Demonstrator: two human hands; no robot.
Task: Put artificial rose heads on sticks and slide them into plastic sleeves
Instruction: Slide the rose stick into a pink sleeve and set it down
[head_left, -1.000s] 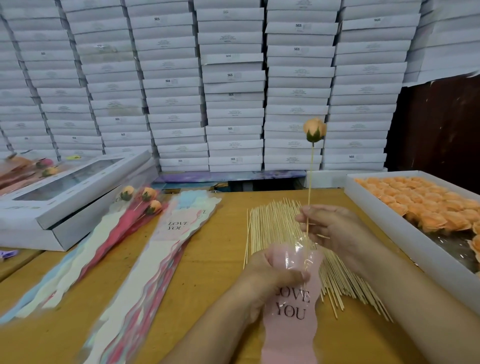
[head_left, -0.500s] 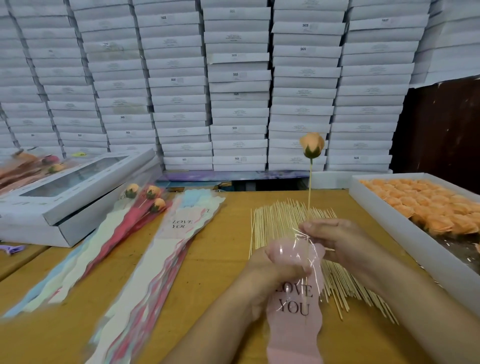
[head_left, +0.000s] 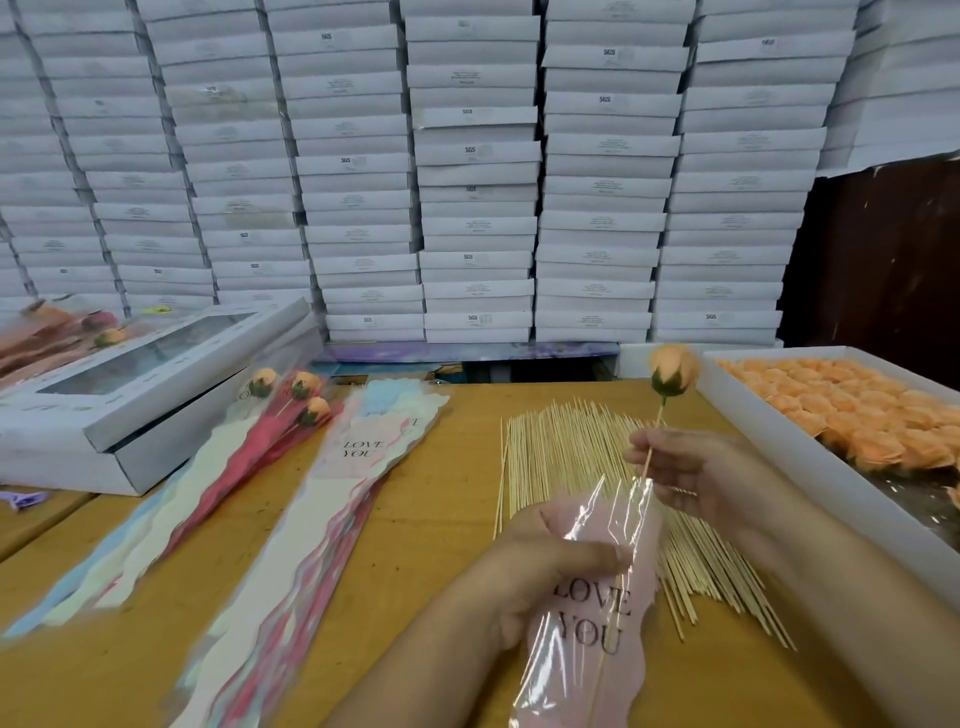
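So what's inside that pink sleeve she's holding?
The stick of the rose runs down inside the pink sleeve, visible through its clear front. Its lower tip is out of view.

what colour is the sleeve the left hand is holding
Pale pink sleeve with dark "LOVE YOU" lettering; head view.

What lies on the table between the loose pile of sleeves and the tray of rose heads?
In the head view, a spread of bare sticks lies between the sleeves and the tray.
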